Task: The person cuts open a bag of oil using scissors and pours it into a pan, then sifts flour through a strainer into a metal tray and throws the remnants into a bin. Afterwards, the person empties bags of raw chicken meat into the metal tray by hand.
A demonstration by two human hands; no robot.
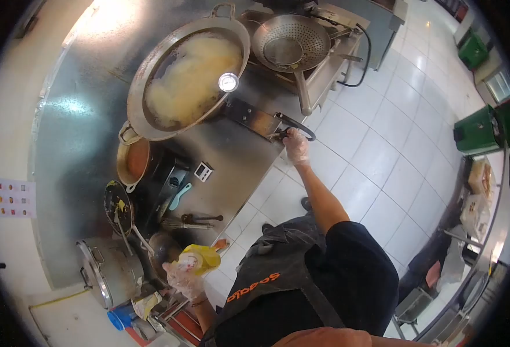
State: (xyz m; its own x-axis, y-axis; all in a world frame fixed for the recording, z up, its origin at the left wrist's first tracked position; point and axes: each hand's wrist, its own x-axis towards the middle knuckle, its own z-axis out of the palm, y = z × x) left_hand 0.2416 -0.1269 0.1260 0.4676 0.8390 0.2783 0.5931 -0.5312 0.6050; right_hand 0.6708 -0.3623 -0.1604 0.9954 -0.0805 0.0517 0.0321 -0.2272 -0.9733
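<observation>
My left hand [184,281], in a clear plastic glove, grips a yellow packet [208,258] with a whitish and red patch. Beyond it is a dark pan [165,254]. My right hand [296,148], also gloved, reaches to the front of the stove and closes around a burner control knob [283,135], which the fingers partly cover. A black hose [301,125] loops beside it. Behind that, a wide metal wok [142,87] holds bubbling, foamy oil [188,81], with a round dial thermometer [228,82] at its rim.
A perforated strainer [318,43] sits at the back right, its handle pointing toward me. On the steel counter are a pot of reddish sauce [137,159], a digital timer [203,171], a teal-handled tool [180,196], a whisk [180,224] and a large lidded pot [101,274].
</observation>
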